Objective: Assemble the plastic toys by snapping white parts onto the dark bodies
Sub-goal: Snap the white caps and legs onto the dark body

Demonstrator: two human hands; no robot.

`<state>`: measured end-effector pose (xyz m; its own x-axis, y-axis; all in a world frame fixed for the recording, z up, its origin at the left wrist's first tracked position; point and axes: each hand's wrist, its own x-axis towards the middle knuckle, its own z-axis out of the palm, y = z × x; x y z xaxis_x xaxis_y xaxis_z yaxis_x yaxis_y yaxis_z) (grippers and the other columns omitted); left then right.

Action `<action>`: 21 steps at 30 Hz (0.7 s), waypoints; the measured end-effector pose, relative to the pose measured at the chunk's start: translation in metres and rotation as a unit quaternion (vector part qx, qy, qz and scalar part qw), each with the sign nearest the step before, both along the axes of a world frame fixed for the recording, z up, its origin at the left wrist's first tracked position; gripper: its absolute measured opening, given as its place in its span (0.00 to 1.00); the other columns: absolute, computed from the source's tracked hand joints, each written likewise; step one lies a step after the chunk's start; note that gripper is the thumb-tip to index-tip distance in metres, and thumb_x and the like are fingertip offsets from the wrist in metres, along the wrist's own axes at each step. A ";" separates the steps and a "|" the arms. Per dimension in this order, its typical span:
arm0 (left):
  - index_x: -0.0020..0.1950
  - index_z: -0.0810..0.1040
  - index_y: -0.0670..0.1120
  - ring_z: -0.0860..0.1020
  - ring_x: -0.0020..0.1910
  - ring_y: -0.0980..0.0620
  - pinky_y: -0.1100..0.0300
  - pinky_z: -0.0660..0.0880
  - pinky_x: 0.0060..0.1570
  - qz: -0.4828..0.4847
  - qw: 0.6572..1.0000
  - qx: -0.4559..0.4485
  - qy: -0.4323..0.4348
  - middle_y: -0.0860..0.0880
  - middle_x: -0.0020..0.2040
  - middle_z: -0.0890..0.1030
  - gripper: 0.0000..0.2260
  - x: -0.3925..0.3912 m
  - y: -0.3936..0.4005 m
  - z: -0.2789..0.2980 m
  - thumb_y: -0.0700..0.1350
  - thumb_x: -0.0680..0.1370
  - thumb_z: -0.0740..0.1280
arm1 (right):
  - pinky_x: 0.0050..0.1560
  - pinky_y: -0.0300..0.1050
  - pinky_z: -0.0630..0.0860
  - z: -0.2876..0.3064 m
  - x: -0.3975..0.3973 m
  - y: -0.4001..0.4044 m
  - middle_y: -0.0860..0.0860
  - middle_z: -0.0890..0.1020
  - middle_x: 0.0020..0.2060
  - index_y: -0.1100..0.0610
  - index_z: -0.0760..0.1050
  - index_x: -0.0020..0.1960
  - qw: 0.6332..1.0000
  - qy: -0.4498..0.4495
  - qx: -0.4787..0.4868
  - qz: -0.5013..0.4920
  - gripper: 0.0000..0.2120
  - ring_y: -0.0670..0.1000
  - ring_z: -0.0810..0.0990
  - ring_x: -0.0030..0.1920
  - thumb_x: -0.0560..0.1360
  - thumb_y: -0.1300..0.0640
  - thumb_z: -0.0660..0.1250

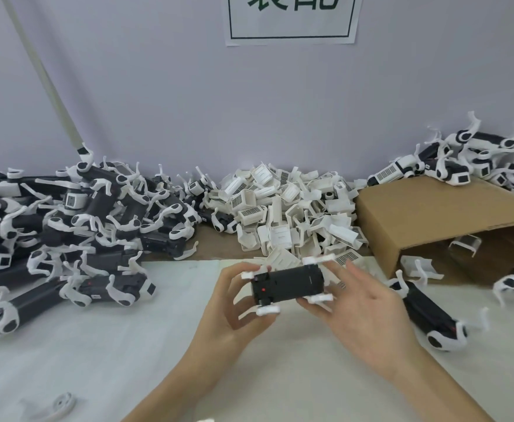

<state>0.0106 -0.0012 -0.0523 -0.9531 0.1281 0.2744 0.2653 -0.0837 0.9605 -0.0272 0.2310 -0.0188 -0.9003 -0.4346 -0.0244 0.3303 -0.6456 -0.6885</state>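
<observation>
Centrally, both hands [304,303] grip a dark body [287,283] above the white table [97,360].

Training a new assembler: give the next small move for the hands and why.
Probably reach the right hand forward to the white parts pile for a shell; the dark body, gripped by the left hand, shows bare black on top.

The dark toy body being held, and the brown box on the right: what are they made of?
Dark toy body: apparently matte black moulded plastic, with crisp edges, little glare and white clip-on parts. Brown box: corrugated cardboard by its look, dull tan with a folded flap.
</observation>
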 end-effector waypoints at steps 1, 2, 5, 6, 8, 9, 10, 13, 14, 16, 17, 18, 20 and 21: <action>0.73 0.70 0.49 0.81 0.66 0.37 0.43 0.79 0.66 -0.005 1.000 -0.003 0.008 0.47 0.72 0.77 0.28 -0.001 -0.001 0.000 0.31 0.78 0.75 | 0.65 0.61 0.79 0.002 0.001 -0.002 0.65 0.80 0.62 0.63 0.81 0.63 1.000 -0.006 0.013 0.003 0.22 0.67 0.78 0.64 0.83 0.45 0.63; 0.71 0.73 0.48 0.80 0.66 0.38 0.46 0.80 0.64 -0.013 1.000 -0.005 0.012 0.48 0.73 0.77 0.27 -0.002 -0.001 -0.001 0.27 0.77 0.73 | 0.62 0.58 0.81 0.003 0.002 -0.005 0.67 0.80 0.62 0.64 0.80 0.61 0.999 -0.017 0.036 0.003 0.26 0.67 0.76 0.61 0.82 0.41 0.63; 0.67 0.81 0.49 0.78 0.71 0.45 0.53 0.78 0.62 -0.036 0.999 -0.011 0.027 0.51 0.77 0.76 0.30 -0.001 -0.001 0.002 0.22 0.72 0.69 | 0.55 0.51 0.84 0.000 0.004 -0.008 0.73 0.78 0.63 0.68 0.78 0.62 0.992 -0.056 0.104 0.039 0.32 0.71 0.69 0.54 0.81 0.37 0.62; 0.68 0.82 0.49 0.77 0.73 0.47 0.53 0.77 0.65 -0.042 0.999 -0.009 0.029 0.50 0.77 0.75 0.31 0.000 -0.001 0.002 0.23 0.72 0.67 | 0.56 0.51 0.83 0.000 0.006 -0.007 0.73 0.78 0.63 0.70 0.77 0.65 0.989 -0.062 0.124 0.058 0.31 0.72 0.73 0.55 0.82 0.41 0.63; 0.74 0.79 0.53 0.74 0.76 0.47 0.49 0.75 0.68 -0.042 0.999 0.002 0.009 0.49 0.78 0.75 0.34 0.000 0.000 0.003 0.27 0.73 0.64 | 0.57 0.55 0.83 -0.001 0.006 -0.004 0.73 0.76 0.66 0.74 0.74 0.65 0.989 -0.066 0.111 0.072 0.26 0.72 0.70 0.58 0.81 0.50 0.66; 0.77 0.76 0.56 0.76 0.75 0.46 0.49 0.76 0.66 -0.032 0.999 0.019 -0.012 0.49 0.76 0.77 0.34 0.000 0.001 0.004 0.30 0.75 0.63 | 0.55 0.56 0.83 0.000 0.006 -0.003 0.71 0.77 0.66 0.75 0.74 0.61 0.992 -0.063 0.086 0.061 0.23 0.71 0.67 0.57 0.79 0.55 0.68; 0.78 0.74 0.58 0.78 0.72 0.45 0.50 0.78 0.63 -0.016 0.998 0.046 -0.037 0.48 0.74 0.79 0.31 0.000 0.002 0.004 0.34 0.78 0.63 | 0.53 0.57 0.84 0.001 0.006 -0.004 0.69 0.77 0.63 0.72 0.75 0.60 0.996 -0.055 0.064 0.039 0.19 0.70 0.66 0.56 0.77 0.59 0.70; 0.76 0.73 0.54 0.84 0.62 0.37 0.52 0.83 0.55 0.015 0.985 0.114 -0.125 0.41 0.65 0.84 0.20 0.000 0.005 0.007 0.54 0.85 0.66 | 0.58 0.54 0.77 0.003 0.008 -0.007 0.64 0.76 0.54 0.61 0.77 0.67 0.995 -0.005 0.093 -0.027 0.22 0.66 0.75 0.56 0.74 0.60 0.70; 0.74 0.75 0.54 0.84 0.60 0.36 0.49 0.83 0.56 0.018 0.985 0.102 -0.138 0.41 0.63 0.85 0.20 0.001 0.006 0.007 0.59 0.84 0.66 | 0.58 0.53 0.72 0.003 0.010 -0.009 0.62 0.75 0.51 0.56 0.77 0.69 0.992 0.018 0.121 -0.041 0.24 0.62 0.74 0.55 0.74 0.59 0.71; 0.69 0.80 0.56 0.85 0.58 0.39 0.45 0.81 0.59 0.026 0.993 0.028 -0.110 0.45 0.60 0.86 0.21 0.001 0.008 0.004 0.64 0.80 0.68 | 0.59 0.53 0.66 0.001 0.015 -0.013 0.59 0.73 0.48 0.50 0.77 0.70 0.983 0.051 0.164 -0.063 0.25 0.58 0.71 0.52 0.74 0.57 0.72; 0.67 0.82 0.55 0.86 0.57 0.41 0.45 0.80 0.58 0.033 0.995 0.004 -0.092 0.46 0.59 0.86 0.21 0.002 0.008 0.004 0.64 0.78 0.69 | 0.59 0.52 0.65 0.001 0.017 -0.016 0.58 0.73 0.46 0.49 0.76 0.70 0.981 0.057 0.174 -0.067 0.25 0.56 0.72 0.51 0.74 0.56 0.73; 0.66 0.82 0.54 0.86 0.56 0.42 0.47 0.80 0.55 0.039 0.996 -0.002 -0.083 0.46 0.59 0.86 0.21 0.003 0.009 0.004 0.63 0.78 0.69 | 0.58 0.50 0.67 0.001 0.018 -0.020 0.56 0.74 0.45 0.49 0.75 0.71 0.980 0.057 0.176 -0.070 0.25 0.55 0.73 0.49 0.74 0.55 0.74; 0.66 0.83 0.51 0.85 0.56 0.41 0.54 0.80 0.50 0.043 0.995 0.026 -0.084 0.45 0.60 0.86 0.19 0.003 0.008 0.005 0.60 0.79 0.69 | 0.55 0.46 0.72 0.002 0.019 -0.026 0.55 0.78 0.41 0.51 0.74 0.70 0.980 0.049 0.179 -0.071 0.26 0.51 0.79 0.45 0.74 0.51 0.75; 0.66 0.83 0.51 0.84 0.56 0.40 0.55 0.80 0.52 0.045 0.995 0.036 -0.084 0.45 0.61 0.85 0.19 0.004 0.007 0.006 0.59 0.79 0.69 | 0.53 0.46 0.73 0.001 0.019 -0.028 0.54 0.79 0.40 0.54 0.73 0.69 0.978 0.049 0.189 -0.070 0.26 0.51 0.80 0.44 0.74 0.49 0.73</action>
